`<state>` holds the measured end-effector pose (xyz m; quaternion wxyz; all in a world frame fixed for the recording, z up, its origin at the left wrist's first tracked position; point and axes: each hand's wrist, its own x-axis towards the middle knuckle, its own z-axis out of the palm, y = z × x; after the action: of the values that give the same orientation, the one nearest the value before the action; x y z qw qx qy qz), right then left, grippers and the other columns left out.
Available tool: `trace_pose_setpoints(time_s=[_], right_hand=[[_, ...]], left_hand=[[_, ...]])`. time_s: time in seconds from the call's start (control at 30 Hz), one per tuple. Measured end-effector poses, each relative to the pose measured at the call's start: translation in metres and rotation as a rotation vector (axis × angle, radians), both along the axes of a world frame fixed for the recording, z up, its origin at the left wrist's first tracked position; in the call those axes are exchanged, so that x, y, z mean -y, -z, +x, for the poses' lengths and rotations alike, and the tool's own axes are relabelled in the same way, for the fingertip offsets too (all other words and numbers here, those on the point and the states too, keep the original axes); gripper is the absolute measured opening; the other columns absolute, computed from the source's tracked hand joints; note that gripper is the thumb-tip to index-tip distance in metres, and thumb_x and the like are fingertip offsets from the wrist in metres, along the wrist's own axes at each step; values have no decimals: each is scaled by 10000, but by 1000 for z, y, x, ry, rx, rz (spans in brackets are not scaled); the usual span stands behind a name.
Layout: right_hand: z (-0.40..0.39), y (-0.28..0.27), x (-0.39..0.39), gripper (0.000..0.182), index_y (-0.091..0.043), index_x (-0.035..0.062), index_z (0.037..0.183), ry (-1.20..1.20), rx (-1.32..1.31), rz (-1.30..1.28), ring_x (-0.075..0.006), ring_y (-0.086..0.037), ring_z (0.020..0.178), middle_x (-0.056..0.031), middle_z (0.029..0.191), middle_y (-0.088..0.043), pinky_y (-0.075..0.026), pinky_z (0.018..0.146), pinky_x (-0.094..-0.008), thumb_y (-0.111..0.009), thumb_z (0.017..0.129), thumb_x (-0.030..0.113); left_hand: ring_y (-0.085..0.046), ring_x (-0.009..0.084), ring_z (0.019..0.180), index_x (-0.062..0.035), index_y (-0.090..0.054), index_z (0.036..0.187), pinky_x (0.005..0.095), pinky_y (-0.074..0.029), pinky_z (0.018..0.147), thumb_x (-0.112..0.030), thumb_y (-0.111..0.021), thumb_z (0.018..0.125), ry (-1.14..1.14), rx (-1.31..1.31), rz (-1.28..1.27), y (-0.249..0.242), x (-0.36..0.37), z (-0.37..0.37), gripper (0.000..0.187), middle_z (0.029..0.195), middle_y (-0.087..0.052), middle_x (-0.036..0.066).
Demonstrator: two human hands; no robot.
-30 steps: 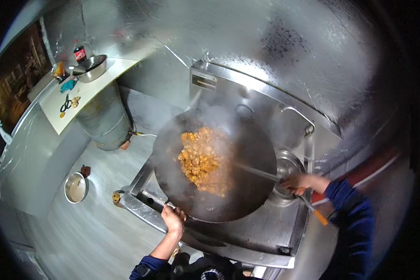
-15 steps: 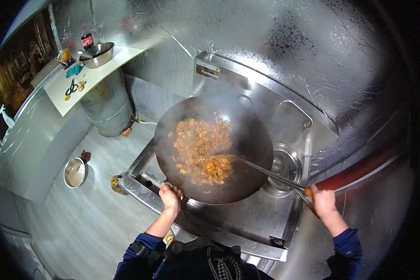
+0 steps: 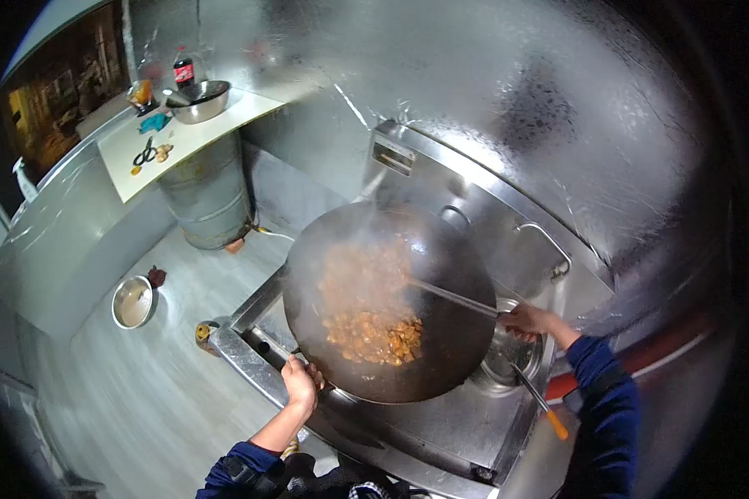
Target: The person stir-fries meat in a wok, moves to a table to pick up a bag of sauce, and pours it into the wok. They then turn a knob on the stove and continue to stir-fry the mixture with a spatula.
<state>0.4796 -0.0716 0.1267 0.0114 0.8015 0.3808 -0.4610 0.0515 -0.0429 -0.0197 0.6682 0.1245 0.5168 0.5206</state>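
Note:
A large dark wok (image 3: 441, 358) stands on the steel stove, with browned chunks of food (image 3: 383, 337) in it under rising steam. My left hand (image 3: 301, 380) is closed on the wok's near-left edge, where the handle would be hidden by the fingers. In my right hand (image 3: 528, 322), the metal shaft of a long-handled cooking utensil (image 3: 458, 299) is gripped; its far end disappears into the steam over the food. Below that hand, a second utensil with an orange handle (image 3: 556, 424) leans in a round metal pot (image 3: 489, 382) right of the wok.
A tap (image 3: 549, 241) rises from the stove's back panel. On a white counter (image 3: 129, 179) at left are a metal bowl (image 3: 200, 110), a dark bottle (image 3: 183, 71) and scissors (image 3: 146, 152). A metal basin (image 3: 133, 303) sits on the floor near a metal drum (image 3: 208, 200).
My right hand has moved left and up, close to the wok's rim, and the orange-handled utensil now shows below it. Steam over the food is thicker. The view has shifted slightly.

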Motion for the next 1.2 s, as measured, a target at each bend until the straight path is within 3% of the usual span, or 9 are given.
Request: trace_pose_setpoints(time_s=[0.07,0.13,0.23,0.27,0.57,0.77,0.9,1.17,1.2], right_hand=[[-18,28,1,307,-526,33,770,-6,-6,-6,-65,-356,370,-1,532,-465,-273,320,-223,-528,773,340],[-4,65,15,270,-511,36,769,-271,102,367,-143,-465,423,-52,598,-536,-341,371,-269,-570,741,298],[-48,17,48,252,-500,42,808,-645,451,688,-244,-551,555,-121,664,-566,-397,456,-326,-598,701,249],[-52,6,60,247,-513,72,841,-629,564,553,-293,-562,648,-155,702,-555,-418,523,-370,-592,687,249],[-113,-117,178,443,-519,75,967,-840,1320,506,-192,-525,534,-58,666,-495,-416,431,-303,-583,621,344],[-214,-149,211,403,-528,92,1029,-988,1347,360,-173,-488,519,-54,642,-458,-380,375,-293,-556,663,261],[-246,-72,185,368,-520,50,1006,-1083,1391,284,-173,-519,545,-60,611,-469,-386,376,-252,-480,654,147],[-240,-36,119,197,-556,132,880,-607,1221,296,-269,-558,524,-123,562,-552,-436,483,-372,-549,715,239],[-252,-41,121,207,-561,122,870,-562,1145,387,-289,-557,550,-136,588,-555,-437,500,-386,-570,702,242]], left_hand=[[-254,133,312,-105,-266,688,280,-228,289,-306,-222,883,2,7,3,3,-1,-2,283,442,-266,17],[-248,129,310,-103,-267,677,283,-226,288,-304,-222,884,13,2,-9,-2,0,-1,292,439,-259,13],[-241,125,311,-102,-268,672,280,-214,289,-305,-222,884,-1,-30,-11,3,-1,0,297,439,-260,12],[-252,110,331,-121,-290,660,262,-240,296,-322,-241,874,1,-57,-9,-3,1,1,297,456,-276,-1],[-232,124,336,-124,-302,690,276,-217,315,-326,-259,873,18,96,8,9,-1,-2,277,455,-253,1],[-240,131,321,-126,-288,685,278,-212,293,-322,-236,881,24,98,26,11,-1,-1,282,441,-265,10],[-280,136,321,-124,-304,674,279,-226,296,-330,-255,874,0,150,8,9,1,2,291,433,-288,12],[-455,175,519,-36,-427,730,308,-419,533,-330,-329,861,97,417,139,36,16,-30,337,576,-427,52],[-475,172,591,-20,-449,810,299,-423,601,-294,-362,856,73,49,335,45,28,-40,291,642,-453,59]])
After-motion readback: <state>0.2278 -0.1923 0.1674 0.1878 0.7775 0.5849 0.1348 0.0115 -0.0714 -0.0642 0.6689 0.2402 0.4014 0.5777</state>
